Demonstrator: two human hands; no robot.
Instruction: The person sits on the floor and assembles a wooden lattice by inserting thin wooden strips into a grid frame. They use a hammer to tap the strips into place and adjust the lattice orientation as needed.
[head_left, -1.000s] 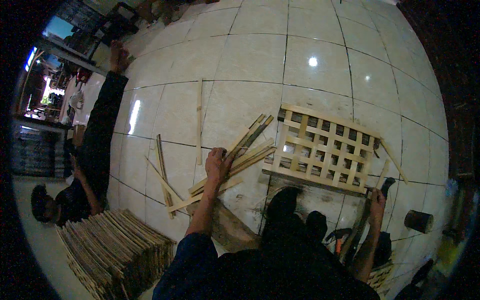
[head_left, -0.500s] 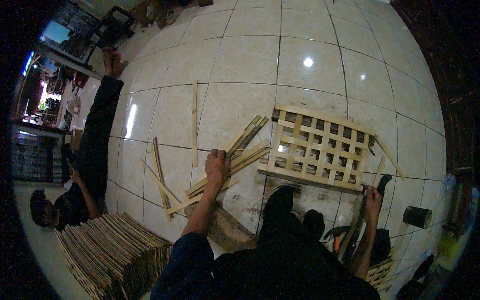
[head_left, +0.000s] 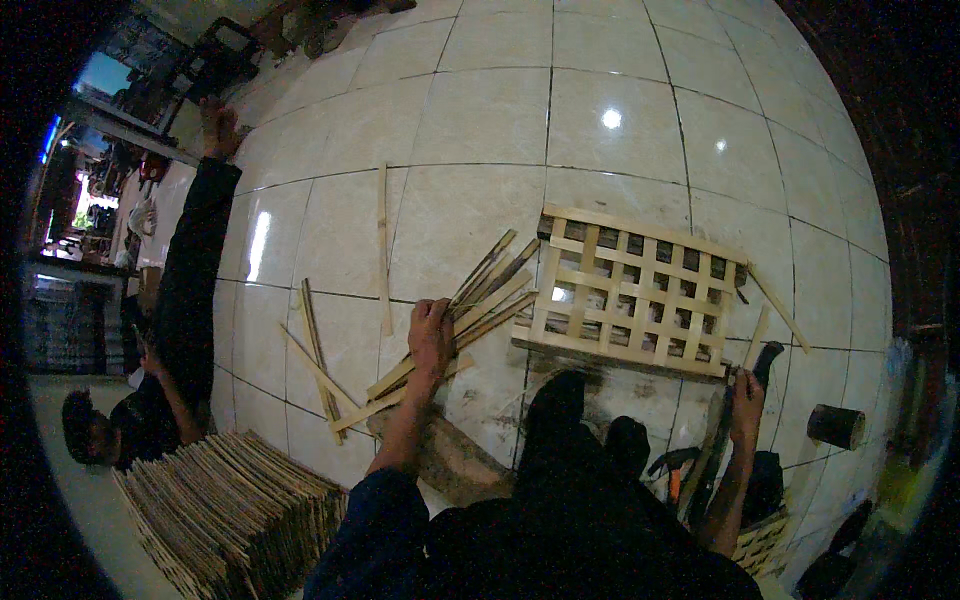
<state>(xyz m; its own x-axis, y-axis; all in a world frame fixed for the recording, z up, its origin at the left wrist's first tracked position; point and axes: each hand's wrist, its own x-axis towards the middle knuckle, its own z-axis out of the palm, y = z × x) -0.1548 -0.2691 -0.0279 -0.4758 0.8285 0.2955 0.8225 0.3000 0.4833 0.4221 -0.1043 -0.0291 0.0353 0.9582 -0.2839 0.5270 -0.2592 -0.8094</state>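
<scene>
My left hand [head_left: 431,335] is closed over a loose fan of split bamboo strips [head_left: 498,288] on the tiled floor; its fingers appear to grip strips there, though which ones is hidden. To the right lies a woven bamboo lattice panel [head_left: 634,290], its strips crossing over a dark wooden frame or block. At the panel's near right corner is my right hand [head_left: 745,392], fingers closed. What they hold, if anything, is too small to make out. Beside this hand lies a long dark tool with a curved end [head_left: 769,356], which looks like a machete.
A tall stack of finished lattice panels [head_left: 230,510] stands at the lower left, near a person [head_left: 165,390] in dark clothes. Several loose strips [head_left: 322,365] lie left of my left hand. At the right are a dark cylinder [head_left: 836,428] and an orange-handled tool [head_left: 674,487].
The strips under my left hand have fanned slightly apart at their far ends. My right hand stays at the panel's corner. The whole view has shifted a little.
</scene>
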